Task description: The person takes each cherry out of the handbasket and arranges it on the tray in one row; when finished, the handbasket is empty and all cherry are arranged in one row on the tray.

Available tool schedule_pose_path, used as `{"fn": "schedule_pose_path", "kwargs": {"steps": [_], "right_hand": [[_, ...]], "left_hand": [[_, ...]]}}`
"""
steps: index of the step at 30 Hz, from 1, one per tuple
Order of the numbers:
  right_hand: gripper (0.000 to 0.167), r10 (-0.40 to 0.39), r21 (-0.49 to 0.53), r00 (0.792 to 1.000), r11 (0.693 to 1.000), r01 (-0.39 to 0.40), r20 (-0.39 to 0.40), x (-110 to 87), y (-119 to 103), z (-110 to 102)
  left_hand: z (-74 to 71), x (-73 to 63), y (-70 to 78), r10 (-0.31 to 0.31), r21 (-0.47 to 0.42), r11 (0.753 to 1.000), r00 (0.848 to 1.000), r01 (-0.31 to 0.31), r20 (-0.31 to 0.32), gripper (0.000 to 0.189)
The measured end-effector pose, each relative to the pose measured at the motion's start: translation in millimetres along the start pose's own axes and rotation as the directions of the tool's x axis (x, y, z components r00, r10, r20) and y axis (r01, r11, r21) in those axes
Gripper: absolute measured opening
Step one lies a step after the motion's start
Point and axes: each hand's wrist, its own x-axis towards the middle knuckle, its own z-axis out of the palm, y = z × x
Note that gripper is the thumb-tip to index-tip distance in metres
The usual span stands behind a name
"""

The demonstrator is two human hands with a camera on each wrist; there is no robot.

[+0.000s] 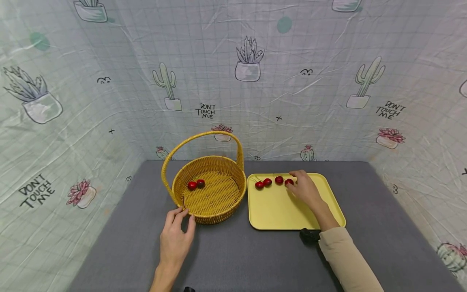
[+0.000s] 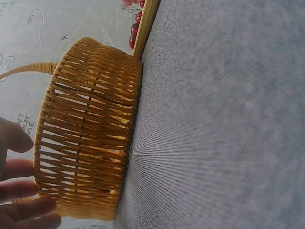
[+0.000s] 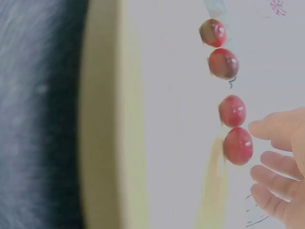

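A round yellow wicker basket (image 1: pixel 219 217) with a tall arched handle has two dark red cherries (image 1: pixel 191 185) inside, towards its left. My left hand (image 1: pixel 176 235) rests its fingertips on the basket's near-left rim, fingers loosely bent; the left wrist view has them right at the woven edge. Right of the basket lies a yellow tray (image 1: pixel 277 211), with several cherries (image 3: pixel 232 110) in a row near its far edge. Over that row reaches my right hand (image 1: pixel 304 188). Its fingers (image 3: pixel 274 179) are spread beside the rightmost cherry (image 3: pixel 238 146), with a gap showing in the right wrist view.
A dark grey tabletop (image 1: pixel 226 259) carries everything. Behind and at both sides hangs a pale sheet (image 1: pixel 277 97) printed with cacti. The basket's handle (image 1: pixel 204 136) rises above its rim, and the tray stands close beside the basket. A black device (image 1: pixel 310 236) is at the right wrist.
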Motion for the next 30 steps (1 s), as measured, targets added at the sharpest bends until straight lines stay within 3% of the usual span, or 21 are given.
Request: {"fn": "schedule_pose_path", "kwargs": {"steps": [12, 30], "right_hand": [[0.048, -0.079, 0.019, 0.995, 0.997, 0.080, -0.060, -1.2, -17.5, -7.2], [0.047, -0.179, 0.016, 0.981, 0.983, 0.180, -0.078, -2.9, -73.9, -11.3]], "left_hand": [[1.7, -0.6, -1.3, 0.000, 0.007, 1.000, 1.000, 0.000, 0.001, 0.022], [1.5, -1.4, -2.3, 0.005, -0.002, 1.000, 1.000, -0.005, 0.002, 0.022]]}}
